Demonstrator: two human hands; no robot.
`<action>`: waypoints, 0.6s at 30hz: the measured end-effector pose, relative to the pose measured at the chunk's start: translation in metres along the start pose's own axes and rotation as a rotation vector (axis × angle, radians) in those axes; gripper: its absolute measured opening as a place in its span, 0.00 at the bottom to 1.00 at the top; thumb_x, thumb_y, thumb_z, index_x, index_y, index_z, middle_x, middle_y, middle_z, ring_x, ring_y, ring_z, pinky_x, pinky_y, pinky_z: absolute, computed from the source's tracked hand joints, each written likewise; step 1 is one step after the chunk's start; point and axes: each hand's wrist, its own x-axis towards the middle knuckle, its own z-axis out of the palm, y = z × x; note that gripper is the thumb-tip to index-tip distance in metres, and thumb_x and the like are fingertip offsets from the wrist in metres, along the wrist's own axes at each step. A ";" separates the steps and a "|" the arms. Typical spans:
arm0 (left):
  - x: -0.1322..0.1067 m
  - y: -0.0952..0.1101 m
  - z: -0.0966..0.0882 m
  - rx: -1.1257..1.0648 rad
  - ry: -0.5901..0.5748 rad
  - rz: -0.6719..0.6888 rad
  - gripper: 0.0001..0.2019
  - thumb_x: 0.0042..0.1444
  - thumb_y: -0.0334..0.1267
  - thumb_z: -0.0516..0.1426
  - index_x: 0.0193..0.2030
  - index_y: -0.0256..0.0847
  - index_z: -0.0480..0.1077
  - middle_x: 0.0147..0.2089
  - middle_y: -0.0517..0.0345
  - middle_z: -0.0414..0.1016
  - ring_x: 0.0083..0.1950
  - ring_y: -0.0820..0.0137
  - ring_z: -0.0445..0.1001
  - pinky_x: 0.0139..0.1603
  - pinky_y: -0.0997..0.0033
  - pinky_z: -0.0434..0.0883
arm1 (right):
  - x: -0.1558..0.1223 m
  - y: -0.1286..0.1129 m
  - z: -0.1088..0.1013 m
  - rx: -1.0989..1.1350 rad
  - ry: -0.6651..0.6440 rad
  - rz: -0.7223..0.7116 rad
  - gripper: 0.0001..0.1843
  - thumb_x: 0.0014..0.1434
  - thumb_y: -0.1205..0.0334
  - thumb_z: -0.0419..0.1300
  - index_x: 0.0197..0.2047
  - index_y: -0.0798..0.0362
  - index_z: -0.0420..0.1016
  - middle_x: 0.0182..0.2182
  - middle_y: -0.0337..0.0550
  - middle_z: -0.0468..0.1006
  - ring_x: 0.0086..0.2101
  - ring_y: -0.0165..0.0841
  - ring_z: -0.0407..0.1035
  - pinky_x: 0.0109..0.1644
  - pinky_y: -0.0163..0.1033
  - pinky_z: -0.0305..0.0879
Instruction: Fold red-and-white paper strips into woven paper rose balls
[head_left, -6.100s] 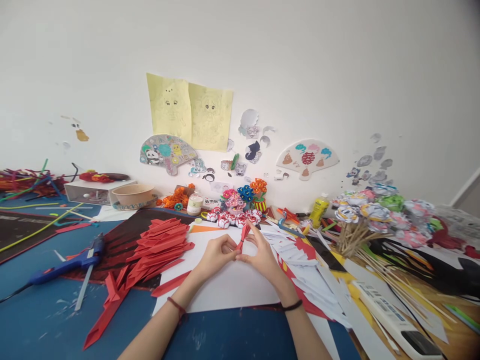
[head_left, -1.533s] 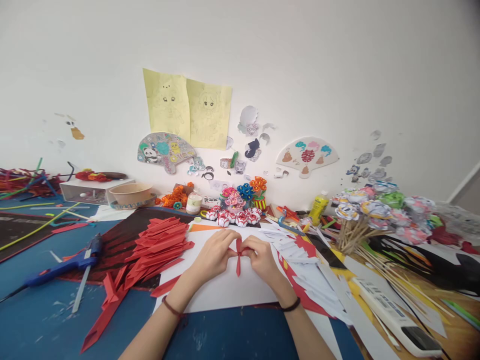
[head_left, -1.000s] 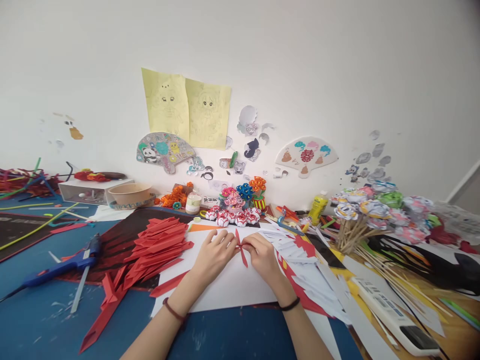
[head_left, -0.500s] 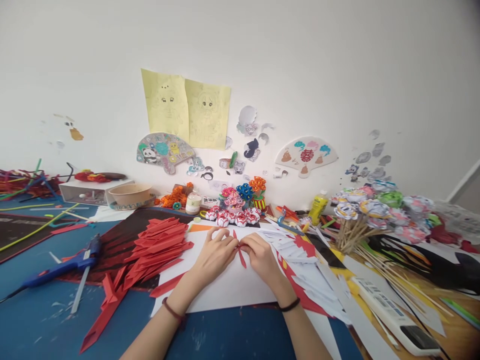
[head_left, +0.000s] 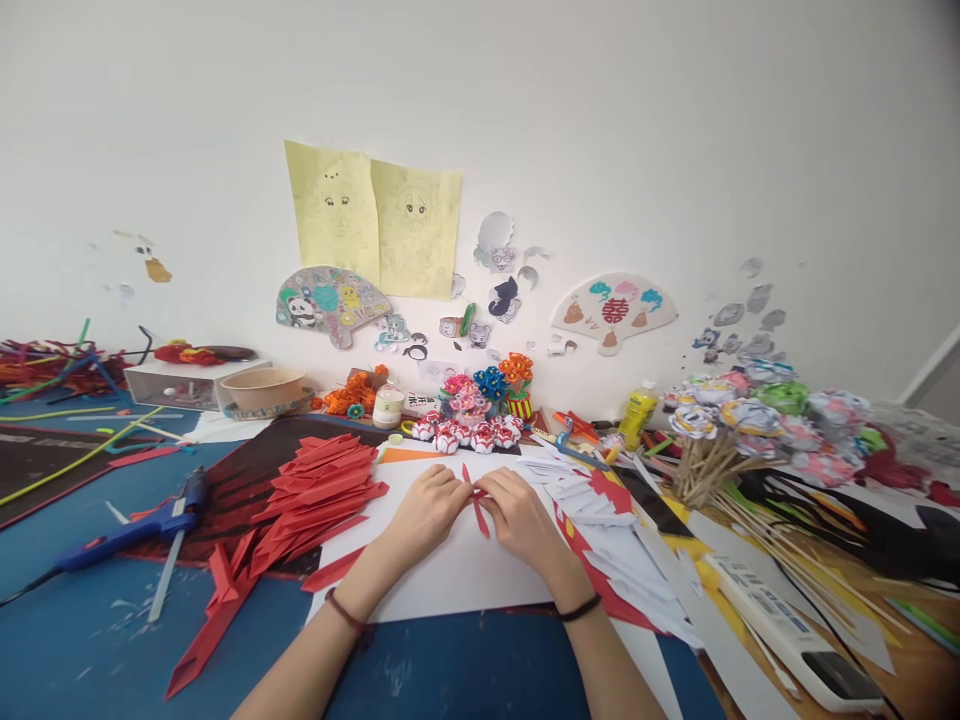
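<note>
My left hand and my right hand meet over a white sheet on the blue table. Between their fingertips they pinch a narrow folded red paper strip, which stands nearly upright with its lower tip pointing down at the sheet. Both hands have fingers curled and pressed on the strip. A pile of folded red paper pieces lies just left of my left hand.
A blue glue gun lies at the left. White and red paper offcuts spread right of my hands. Paper flowers on sticks and a white remote lie at the right. Small paper flower pots and a yellow glue bottle stand along the wall.
The red strip, held up and slanted six seconds ago, now sits lower between my fingertips over the sheet. My hands have closed in on it and barely shifted in the last second.
</note>
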 end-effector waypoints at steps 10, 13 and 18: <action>0.003 0.010 0.004 -0.015 -0.126 -0.100 0.10 0.68 0.34 0.46 0.37 0.39 0.65 0.32 0.57 0.71 0.32 0.66 0.68 0.33 0.67 0.62 | -0.002 0.007 0.016 -0.231 0.107 0.079 0.13 0.56 0.79 0.50 0.27 0.53 0.67 0.25 0.44 0.70 0.30 0.36 0.62 0.34 0.39 0.54; 0.002 0.010 0.004 -0.024 -0.135 -0.104 0.10 0.66 0.30 0.46 0.35 0.39 0.65 0.32 0.56 0.71 0.32 0.66 0.68 0.33 0.67 0.62 | -0.001 0.005 0.017 -0.214 0.094 0.109 0.13 0.51 0.81 0.50 0.27 0.53 0.65 0.25 0.43 0.69 0.30 0.36 0.62 0.33 0.39 0.54; -0.003 0.004 0.007 -0.052 -0.128 -0.068 0.10 0.63 0.25 0.46 0.36 0.38 0.65 0.33 0.55 0.71 0.33 0.66 0.67 0.34 0.67 0.62 | -0.002 0.002 0.013 0.044 -0.007 0.132 0.12 0.59 0.78 0.49 0.31 0.52 0.64 0.29 0.41 0.70 0.32 0.34 0.65 0.35 0.36 0.58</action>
